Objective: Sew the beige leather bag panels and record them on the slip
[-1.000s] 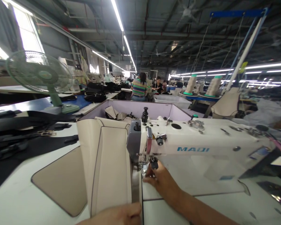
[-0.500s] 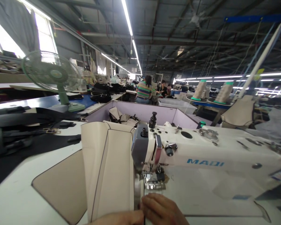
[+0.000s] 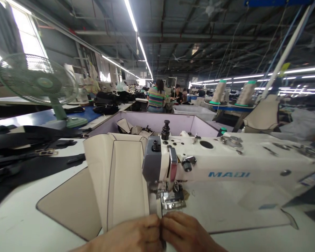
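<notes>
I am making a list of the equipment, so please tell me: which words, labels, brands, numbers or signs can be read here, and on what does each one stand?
"MAQI": blue letters on the white sewing machine, slightly blurred.
Blue-and-white label at the machine's right end: too blurred to read.
Emblem on the green fan: too small and blurred.
I can read no other text.

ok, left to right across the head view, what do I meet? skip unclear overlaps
Green fan, tall cream panel, right hand, draped cream piece. Left hand skipped: overlaps the panel.
</notes>
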A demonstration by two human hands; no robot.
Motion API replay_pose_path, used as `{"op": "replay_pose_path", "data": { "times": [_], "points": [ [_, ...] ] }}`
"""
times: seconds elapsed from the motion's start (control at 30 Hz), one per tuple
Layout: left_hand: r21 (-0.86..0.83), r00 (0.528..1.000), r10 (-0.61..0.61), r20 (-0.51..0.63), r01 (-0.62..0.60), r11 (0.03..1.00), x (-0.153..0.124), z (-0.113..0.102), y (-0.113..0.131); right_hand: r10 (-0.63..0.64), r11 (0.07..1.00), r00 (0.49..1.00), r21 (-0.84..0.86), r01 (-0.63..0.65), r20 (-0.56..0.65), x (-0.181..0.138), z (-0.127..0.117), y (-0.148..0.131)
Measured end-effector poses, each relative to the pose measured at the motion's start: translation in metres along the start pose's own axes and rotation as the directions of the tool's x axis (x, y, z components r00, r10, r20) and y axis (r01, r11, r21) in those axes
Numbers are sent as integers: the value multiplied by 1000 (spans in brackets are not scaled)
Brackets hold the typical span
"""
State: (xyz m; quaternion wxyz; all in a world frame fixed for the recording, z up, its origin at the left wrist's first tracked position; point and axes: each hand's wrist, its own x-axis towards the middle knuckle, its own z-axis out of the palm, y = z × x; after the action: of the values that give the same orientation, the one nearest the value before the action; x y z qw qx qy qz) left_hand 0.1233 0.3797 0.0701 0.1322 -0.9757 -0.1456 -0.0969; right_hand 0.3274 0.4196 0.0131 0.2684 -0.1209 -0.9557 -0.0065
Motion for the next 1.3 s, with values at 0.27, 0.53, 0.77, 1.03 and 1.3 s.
{"op": "replay_pose_path", "data": {
  "times": [0.27,0.53,0.77,1.03,1.3],
  "points": [
    [-92,995,-95,28,98,991,1,-6,-5,125,984,988,113,-135,93,4,-23,-10],
    [11,932,-288,218,293,956,-18,-43,-8,55,998,996,1,-55,-68,1,-3,-12],
    [508,971,-199,135,105,855,-40,-30,-6,-4,999,999,-51,2,-40,-2,-4,-16],
    [484,977,-92,193,-13,875,-34,-37,17,-78,989,996,-125,82,35,-1,-9,-19],
    [348,968,-166,191,92,933,-28,-22,27,-72,992,997,-102,72,1,-6,-5,-17]
  ]
}}
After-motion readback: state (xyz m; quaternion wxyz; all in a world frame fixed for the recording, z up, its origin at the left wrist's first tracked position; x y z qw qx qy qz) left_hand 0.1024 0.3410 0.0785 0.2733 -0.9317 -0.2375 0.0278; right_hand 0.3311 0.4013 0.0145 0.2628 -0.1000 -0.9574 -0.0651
